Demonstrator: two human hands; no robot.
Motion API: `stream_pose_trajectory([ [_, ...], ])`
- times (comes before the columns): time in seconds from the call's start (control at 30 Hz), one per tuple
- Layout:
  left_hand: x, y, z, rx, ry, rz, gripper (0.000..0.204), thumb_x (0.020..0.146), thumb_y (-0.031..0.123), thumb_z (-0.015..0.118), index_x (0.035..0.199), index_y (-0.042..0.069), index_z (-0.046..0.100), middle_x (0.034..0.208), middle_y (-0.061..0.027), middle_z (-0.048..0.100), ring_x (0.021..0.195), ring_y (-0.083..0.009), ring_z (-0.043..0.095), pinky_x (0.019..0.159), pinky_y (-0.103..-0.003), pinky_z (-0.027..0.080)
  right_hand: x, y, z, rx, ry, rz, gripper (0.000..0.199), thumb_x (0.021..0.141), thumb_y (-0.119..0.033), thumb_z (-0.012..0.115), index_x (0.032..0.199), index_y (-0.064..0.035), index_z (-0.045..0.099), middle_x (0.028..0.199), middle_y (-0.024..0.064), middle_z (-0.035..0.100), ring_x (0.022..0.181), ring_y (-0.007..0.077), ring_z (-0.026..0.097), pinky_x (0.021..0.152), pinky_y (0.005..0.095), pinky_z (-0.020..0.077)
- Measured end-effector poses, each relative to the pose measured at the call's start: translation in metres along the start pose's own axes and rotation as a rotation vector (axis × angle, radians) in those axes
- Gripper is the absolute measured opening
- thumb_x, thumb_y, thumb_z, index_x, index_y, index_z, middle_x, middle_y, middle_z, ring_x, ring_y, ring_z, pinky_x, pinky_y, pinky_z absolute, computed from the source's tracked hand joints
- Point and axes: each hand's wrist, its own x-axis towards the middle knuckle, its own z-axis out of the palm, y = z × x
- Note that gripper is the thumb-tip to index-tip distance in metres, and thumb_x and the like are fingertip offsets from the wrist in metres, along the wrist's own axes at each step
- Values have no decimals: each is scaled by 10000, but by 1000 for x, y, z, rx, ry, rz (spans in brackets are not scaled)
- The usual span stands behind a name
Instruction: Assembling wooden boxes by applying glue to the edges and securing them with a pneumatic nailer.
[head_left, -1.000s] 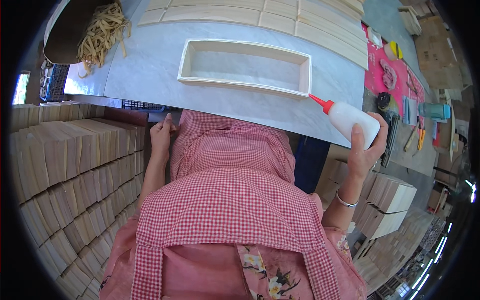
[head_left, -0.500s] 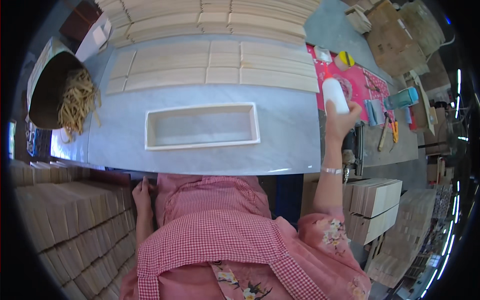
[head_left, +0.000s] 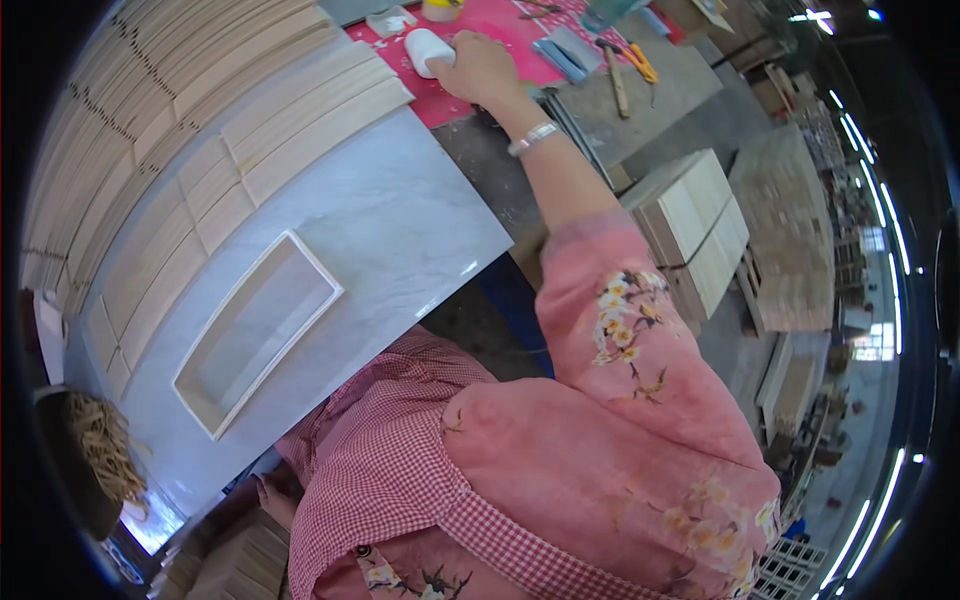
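At the far side, my right hand (head_left: 482, 70) is closed around a white squeeze bottle (head_left: 428, 52) over a pink mat (head_left: 507, 22); the bottle's tip does not show clearly. My left hand (head_left: 275, 500) hangs low by the front edge of the table, in shade and partly hidden, so its fingers cannot be read. On the grey marbled tabletop (head_left: 400, 215) lies a long rectangular frame of pale wood (head_left: 322, 268), touched by neither hand. Behind it stand rows of thin wooden boards (head_left: 300, 120).
Beside the mat lie a hammer (head_left: 617, 88), a yellow-handled tool (head_left: 642, 65) and a blue item (head_left: 560, 60). A dark container with pale strips (head_left: 105, 450) sits at the left end. Strapped wooden boards (head_left: 700, 215) stand right of my arm.
My view has turned toward the right, so the table appears tilted. My right arm reaches farther out with the bottle, now low over the pink mat. The wooden frame stays on the table.
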Motion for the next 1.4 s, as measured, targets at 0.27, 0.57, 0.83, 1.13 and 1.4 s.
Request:
stream_pose_trajectory([
  [0.27,14,-2,-3,136,-143,-44,461,1051,395,542,760,44,613,662,-32,587,600,-137,509,612,-269,418,-148,189,-181,-419,1,632,755,896,-671,547,1134,40,627,1086,239,713,950,402,701,825,474,549],
  [0.57,30,-22,-7,-83,-190,-46,499,1041,418,564,690,63,557,667,-44,577,618,-149,519,649,-269,427,-260,293,-225,-318,-241,1050,897,878,-693,557,1270,112,612,1269,259,660,1178,397,638,979,468,501],
  [0.83,30,-26,-11,7,-182,-35,488,1032,429,577,714,59,572,705,-49,601,665,-157,539,719,-280,449,-266,302,-237,-235,-156,1130,839,825,-609,649,1249,114,633,1278,238,661,1136,365,662,965,421,522],
  [1.13,9,-15,-16,70,-225,149,333,1019,305,575,871,17,653,807,-73,648,758,-191,581,794,-284,469,-227,255,-277,-160,-59,1010,760,779,-541,723,1163,113,672,1086,226,725,919,313,721,801,377,574],
  [1.4,-110,120,16,186,-379,790,195,887,11,637,1080,-2,664,1059,-98,654,873,-203,584,789,-302,488,-155,58,-206,147,55,-262,617,782,-211,782,1329,16,606,1290,183,636,1134,279,618,954,351,498],
])
